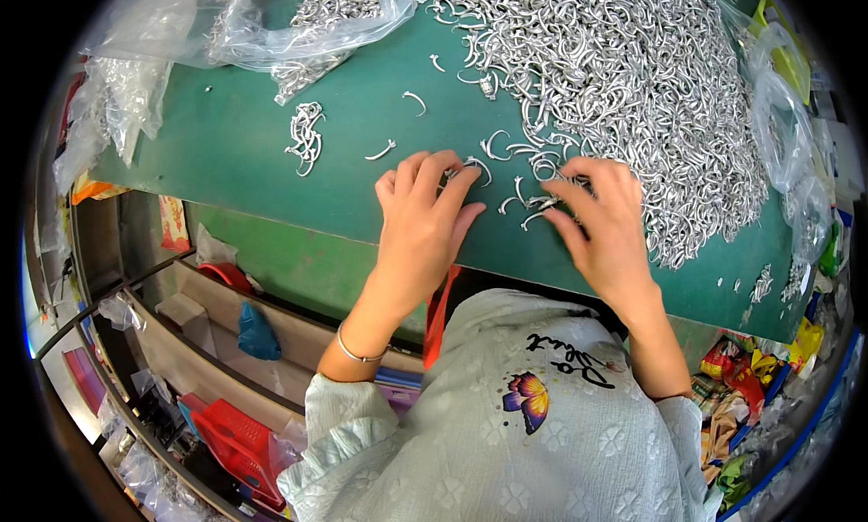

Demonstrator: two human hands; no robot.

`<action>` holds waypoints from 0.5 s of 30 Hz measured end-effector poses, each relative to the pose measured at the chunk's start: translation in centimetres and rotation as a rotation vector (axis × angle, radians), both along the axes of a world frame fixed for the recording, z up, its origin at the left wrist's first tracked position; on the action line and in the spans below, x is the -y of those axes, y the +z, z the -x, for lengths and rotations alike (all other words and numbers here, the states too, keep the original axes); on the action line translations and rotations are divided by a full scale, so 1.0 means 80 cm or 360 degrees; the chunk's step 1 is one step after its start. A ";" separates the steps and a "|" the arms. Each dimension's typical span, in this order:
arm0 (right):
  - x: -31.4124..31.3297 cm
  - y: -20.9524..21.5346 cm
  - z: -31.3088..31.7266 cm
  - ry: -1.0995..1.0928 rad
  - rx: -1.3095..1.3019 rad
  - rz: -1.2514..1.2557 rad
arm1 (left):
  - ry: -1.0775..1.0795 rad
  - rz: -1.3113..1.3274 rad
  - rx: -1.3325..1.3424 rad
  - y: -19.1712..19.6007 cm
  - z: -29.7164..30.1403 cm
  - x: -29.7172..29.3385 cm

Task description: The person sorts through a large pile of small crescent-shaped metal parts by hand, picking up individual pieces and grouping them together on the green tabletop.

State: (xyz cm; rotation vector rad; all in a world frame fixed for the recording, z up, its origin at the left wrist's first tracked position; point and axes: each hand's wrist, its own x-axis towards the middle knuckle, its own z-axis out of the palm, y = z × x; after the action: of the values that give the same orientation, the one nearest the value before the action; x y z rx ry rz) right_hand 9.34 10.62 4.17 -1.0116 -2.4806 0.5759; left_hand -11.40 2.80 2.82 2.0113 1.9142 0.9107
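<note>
Item 1. Tabletop (244, 151): green, sloping across my view, its near edge running in front of the person's chest.

Item 2. Heap of silver hooks (651, 88): a large mound of curved metal pieces at far right, spilling toward the near edge.

Item 3. Clear plastic bags (298, 24): at far left, partly filled with the same silver pieces; further bags hang off the left and right sides.

Item 4. Red crate (231, 441): below the tabletop at near left, among shelves and clutter.

Item 5. Left hand (420, 219): palm down near the middle of the tabletop, fingers curled, fingertips pinching or pressing one curved hook (477, 166). I cannot tell whether the hook is lifted or only pinned.

Item 6. Right hand (601, 223): just right of the left one, at the near fringe of the heap, fingers bent over a few loose hooks (533, 205); a firm hold is not visible.

Item 7. Small cluster of hooks (306, 137): set apart at left, with single strays beyond it.

Step in hand, as I judge it: single hooks are being picked out of the heap's fringe, between the two hands. The next move calls for a clean pinch on one piece, freed from its tangled neighbours.
</note>
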 end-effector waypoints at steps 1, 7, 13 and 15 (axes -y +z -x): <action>0.003 -0.003 0.005 0.0050 0.0036 -0.0044 | 0.0024 -0.0032 -0.0074 -0.001 -0.003 -0.003; 0.010 -0.009 -0.005 0.0054 -0.0013 -0.0116 | 0.0248 -0.0161 -0.0014 -0.009 -0.002 -0.003; 0.006 0.004 -0.019 -0.0086 -0.0089 -0.0030 | -0.0016 -0.0089 0.0073 -0.008 -0.034 0.011; 0.008 0.006 -0.028 -0.0114 -0.0052 -0.0061 | 0.0005 -0.0082 0.0009 -0.014 -0.037 0.012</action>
State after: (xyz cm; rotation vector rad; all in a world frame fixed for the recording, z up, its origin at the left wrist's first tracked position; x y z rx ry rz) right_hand 11.62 10.02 4.64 -1.0631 -2.4074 0.5164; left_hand -8.47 1.83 1.74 2.0324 1.9102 0.9751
